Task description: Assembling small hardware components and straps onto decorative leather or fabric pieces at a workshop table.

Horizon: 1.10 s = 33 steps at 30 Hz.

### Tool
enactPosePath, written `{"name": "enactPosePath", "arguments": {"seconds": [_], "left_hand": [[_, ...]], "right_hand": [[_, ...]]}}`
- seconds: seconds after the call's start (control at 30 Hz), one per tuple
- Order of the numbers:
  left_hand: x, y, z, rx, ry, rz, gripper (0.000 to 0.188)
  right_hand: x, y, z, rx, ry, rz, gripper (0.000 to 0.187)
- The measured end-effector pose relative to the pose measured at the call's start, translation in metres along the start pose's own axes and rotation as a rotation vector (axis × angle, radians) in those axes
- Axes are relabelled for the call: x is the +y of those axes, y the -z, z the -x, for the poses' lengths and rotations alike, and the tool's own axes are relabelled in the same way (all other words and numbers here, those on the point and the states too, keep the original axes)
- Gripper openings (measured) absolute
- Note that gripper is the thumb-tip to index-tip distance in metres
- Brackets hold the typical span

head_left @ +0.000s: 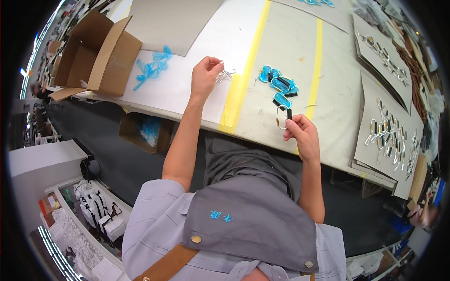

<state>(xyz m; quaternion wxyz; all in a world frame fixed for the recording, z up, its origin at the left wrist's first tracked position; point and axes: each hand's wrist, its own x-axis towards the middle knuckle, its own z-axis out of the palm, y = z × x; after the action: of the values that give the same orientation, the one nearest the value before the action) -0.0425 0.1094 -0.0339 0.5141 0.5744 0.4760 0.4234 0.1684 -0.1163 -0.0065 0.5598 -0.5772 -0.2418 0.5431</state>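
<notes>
Fingers of the right hand (304, 138) pinch a ring-shaped metal clip (288, 114) by its black sleeve, near the table's front edge and right of centre in the frame. The clip is held upright, its silver loop to the left of the thumb, close below a group of blue-wrapped clips (281, 85).

Head view, left hand (204, 78): thumb and fingertips are drawn together at a small bunch of silver metal pieces (224, 76), upper centre. Contact is apparent; whether a piece is actually gripped cannot be told — the fingers cover that point.

Same view, surroundings: the pale table (290, 49) carries two yellow stripes (235, 102). The blue-wrapped clips lie between these stripes, several overlapping, black sleeves visible on some. Crumpled blue film (153, 70) lies at upper left, just beside an open cardboard box (112, 63) with raised flaps. A second box (127, 133), holding blue and clear plastic, stands below the table's edge. At the right of the frame, flat grey boards (368, 157) bear rows and clusters of silver clips (388, 133) — some with black sleeves. The person wears a grey apron (262, 220).
</notes>
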Motion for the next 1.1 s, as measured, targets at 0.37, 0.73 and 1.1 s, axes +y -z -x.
{"name": "enactPosePath", "arguments": {"seconds": [0.37,0.73,1.1], "left_hand": [[0.009,-0.004,-0.002,0.013,-0.106,-0.273,0.011],[0.041,-0.057,0.075,-0.373,0.256,0.384,0.014],[0.034,-0.071,0.106,-0.571,0.338,0.512,0.016]], "right_hand": [[-0.001,-0.005,0.001,-0.003,-0.011,0.037,0.010],[-0.017,-0.019,-0.004,-0.031,-0.007,-0.168,0.010],[0.000,-0.012,0.000,-0.003,0.039,-0.241,0.010]]}}
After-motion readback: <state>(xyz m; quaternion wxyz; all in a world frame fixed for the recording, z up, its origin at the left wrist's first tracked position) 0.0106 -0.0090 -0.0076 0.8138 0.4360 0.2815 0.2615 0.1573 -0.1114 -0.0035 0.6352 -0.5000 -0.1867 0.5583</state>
